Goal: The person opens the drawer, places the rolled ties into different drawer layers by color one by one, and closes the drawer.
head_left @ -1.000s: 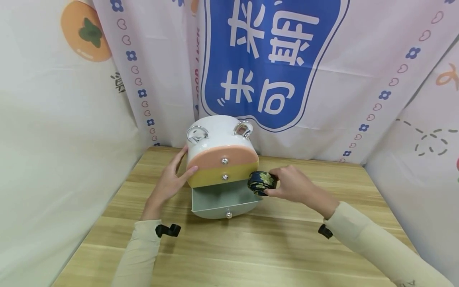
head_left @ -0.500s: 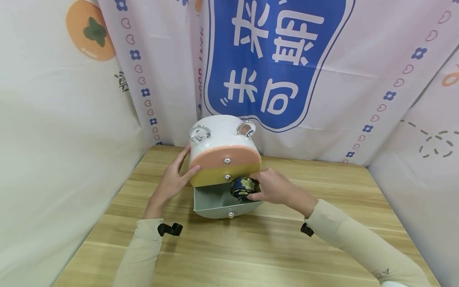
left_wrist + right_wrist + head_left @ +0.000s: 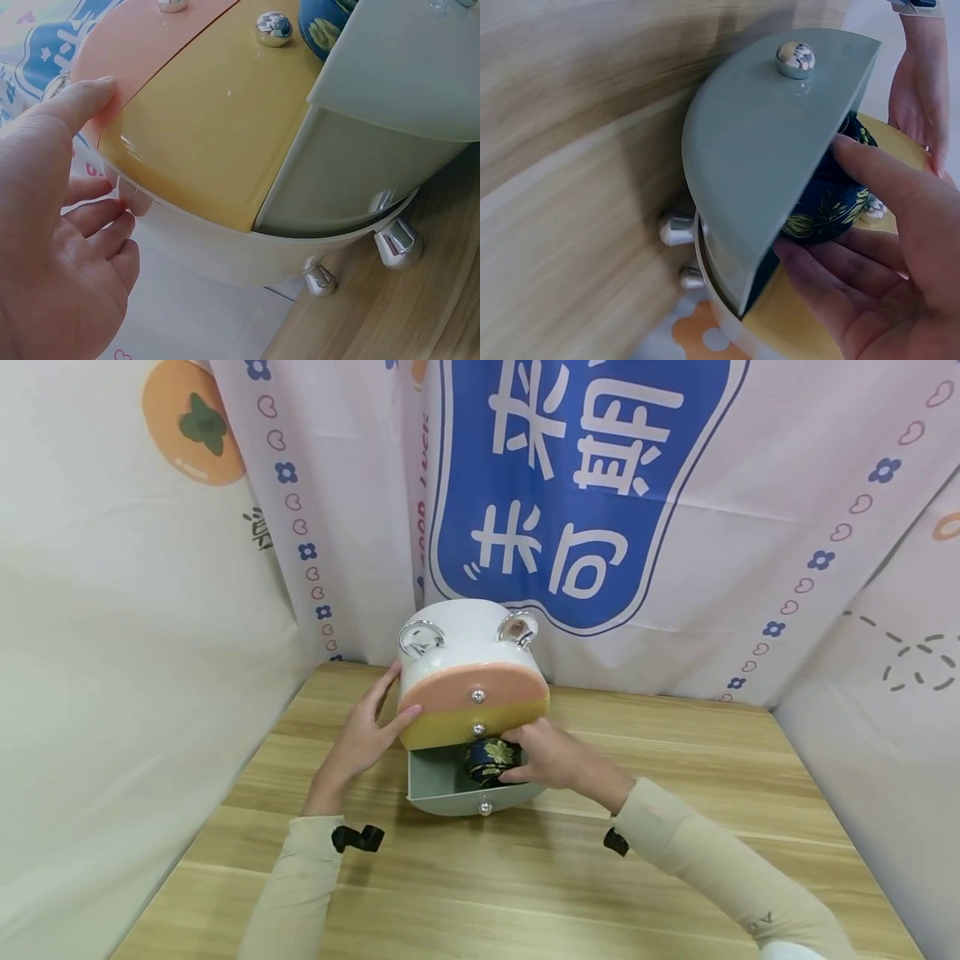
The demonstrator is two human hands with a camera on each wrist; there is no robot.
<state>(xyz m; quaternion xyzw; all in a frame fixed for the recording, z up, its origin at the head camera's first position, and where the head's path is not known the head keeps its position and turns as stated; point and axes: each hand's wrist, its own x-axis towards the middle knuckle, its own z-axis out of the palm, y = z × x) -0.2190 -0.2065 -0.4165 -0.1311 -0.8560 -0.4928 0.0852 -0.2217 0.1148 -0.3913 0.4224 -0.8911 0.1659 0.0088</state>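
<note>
My right hand (image 3: pixel 558 756) pinches a rolled necktie (image 3: pixel 489 762), dark blue with yellow-green flowers, between thumb and fingers. The roll sits partly down inside the pulled-out grey-green bottom drawer (image 3: pixel 450 805), behind its front panel. That drawer belongs to a small round-fronted drawer box (image 3: pixel 465 635) with a white body and silver ear-like rings. My left hand (image 3: pixel 360 735) holds the box's left side, its thumb on the front and its fingers around the edge. In the right wrist view, the drawer front hides part of the necktie (image 3: pixel 829 206).
Above the open drawer are a closed yellow drawer (image 3: pixel 210 127) and a closed pink drawer (image 3: pixel 442 687), each with a silver knob. Short silver feet (image 3: pixel 397 244) carry the box on the wooden table (image 3: pixel 675 877). A printed cloth (image 3: pixel 705 577) hangs close behind.
My right hand has carried the rolled necktie leftward and down, from the drawer's right edge into the drawer opening. The left hand stays on the box.
</note>
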